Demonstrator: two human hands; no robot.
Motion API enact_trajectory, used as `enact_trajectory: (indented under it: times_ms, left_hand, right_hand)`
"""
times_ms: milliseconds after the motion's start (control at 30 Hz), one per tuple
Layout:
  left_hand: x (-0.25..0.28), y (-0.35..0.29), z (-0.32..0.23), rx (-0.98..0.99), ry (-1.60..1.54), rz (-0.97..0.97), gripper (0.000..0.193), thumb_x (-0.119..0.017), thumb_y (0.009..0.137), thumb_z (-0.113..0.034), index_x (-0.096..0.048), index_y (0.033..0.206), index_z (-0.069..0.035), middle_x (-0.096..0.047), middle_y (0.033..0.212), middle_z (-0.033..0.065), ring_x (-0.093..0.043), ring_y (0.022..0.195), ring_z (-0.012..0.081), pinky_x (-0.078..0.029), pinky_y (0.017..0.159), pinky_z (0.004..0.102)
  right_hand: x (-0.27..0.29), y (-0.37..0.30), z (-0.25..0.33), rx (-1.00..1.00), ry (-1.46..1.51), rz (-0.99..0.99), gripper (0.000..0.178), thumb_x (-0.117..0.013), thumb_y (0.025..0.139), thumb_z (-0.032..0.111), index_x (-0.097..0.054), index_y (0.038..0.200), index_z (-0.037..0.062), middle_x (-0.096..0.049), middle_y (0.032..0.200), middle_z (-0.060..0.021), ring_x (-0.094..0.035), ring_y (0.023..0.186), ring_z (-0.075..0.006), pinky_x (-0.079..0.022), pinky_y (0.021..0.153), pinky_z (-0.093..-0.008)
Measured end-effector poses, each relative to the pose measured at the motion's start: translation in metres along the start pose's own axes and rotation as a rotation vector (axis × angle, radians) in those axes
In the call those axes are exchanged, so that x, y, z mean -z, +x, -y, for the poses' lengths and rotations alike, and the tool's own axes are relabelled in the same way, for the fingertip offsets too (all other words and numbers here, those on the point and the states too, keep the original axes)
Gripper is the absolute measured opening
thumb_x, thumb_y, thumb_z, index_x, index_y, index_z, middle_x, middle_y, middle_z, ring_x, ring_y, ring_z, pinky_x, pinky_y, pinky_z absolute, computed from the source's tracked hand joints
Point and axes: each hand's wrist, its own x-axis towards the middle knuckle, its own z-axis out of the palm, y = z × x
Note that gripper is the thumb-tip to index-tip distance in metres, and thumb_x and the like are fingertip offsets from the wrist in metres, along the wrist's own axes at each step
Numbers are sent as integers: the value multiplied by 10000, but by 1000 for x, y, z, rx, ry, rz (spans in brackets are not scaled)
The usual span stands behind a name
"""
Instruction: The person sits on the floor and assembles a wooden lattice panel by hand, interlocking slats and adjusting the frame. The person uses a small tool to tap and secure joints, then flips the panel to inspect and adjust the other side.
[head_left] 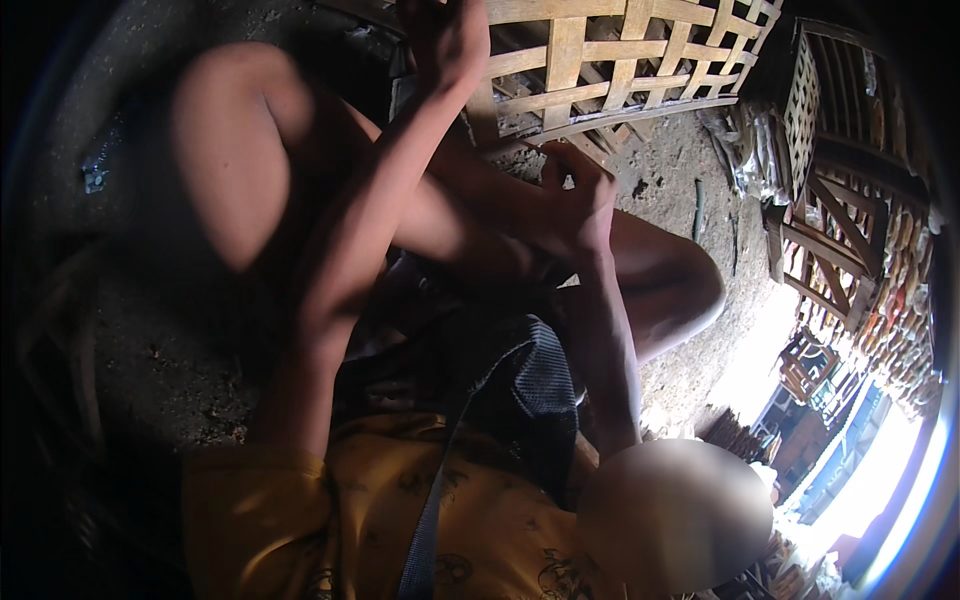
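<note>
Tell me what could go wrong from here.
The right hand is close to the lower edge of the woven slat panel; if those slats are rough, its fingers might get scratched or snagged.

The bare legs lie next to that panel, so the skin could be scraped if it shifted.

The left hand is shadowed and cut off by the picture's top edge, so a slip there might go unnoticed.

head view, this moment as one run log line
left grip: at frame top, hold unclear | right grip: fingers curled, near woven lattice, hold unclear
</note>
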Motion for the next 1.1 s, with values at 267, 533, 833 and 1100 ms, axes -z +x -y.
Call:
enact_trajectory:
  times_ms: [267, 533, 833, 1100]
  left_hand:
    - [2, 3, 0, -11, -9, -36, 502, -417, 1035, -511, -571, 799, -96, -513, 709, 20, -469, 593, 112, -398, 499, 300]
    - [1, 4, 1, -81, 11, -14, 511, -429, 1028, -519, -593, 817, -84, -534, 736, 34, -510, 630, 138, -425, 542, 318]
    - [1, -3, -11, -68, 34, 65, 501, -424, 1039, -469, -636, 893, -38, -589, 791, 78, -584, 731, 201, -476, 627, 380]
    - [5, -11, -10, -289, 53, 64, 495, -414, 1050, -431, -635, 891, -17, -655, 768, 120, -623, 662, 254, -492, 610, 397]
  right_hand:
    - [-5, 15, -10, 300, -303, -182, 253, -596, 745, -53, -657, 967, 49, -651, 838, -130, -630, 781, -331, -508, 711, -423]
    - [-2, 8, 11, 65, -50, -183, 128, -625, 837, -21, -696, 925, 39, -697, 862, -156, -685, 790, -350, -538, 696, -418]
    - [2, 20, 7, 11, -45, 52, 130, -631, 853, 46, -725, 941, 28, -709, 889, -185, -688, 826, -383, -545, 739, -428]
    - [4, 42, 10, 20, -77, 244, 121, -666, 869, 90, -740, 946, 34, -700, 807, -148, -698, 748, -293, -534, 718, -392]
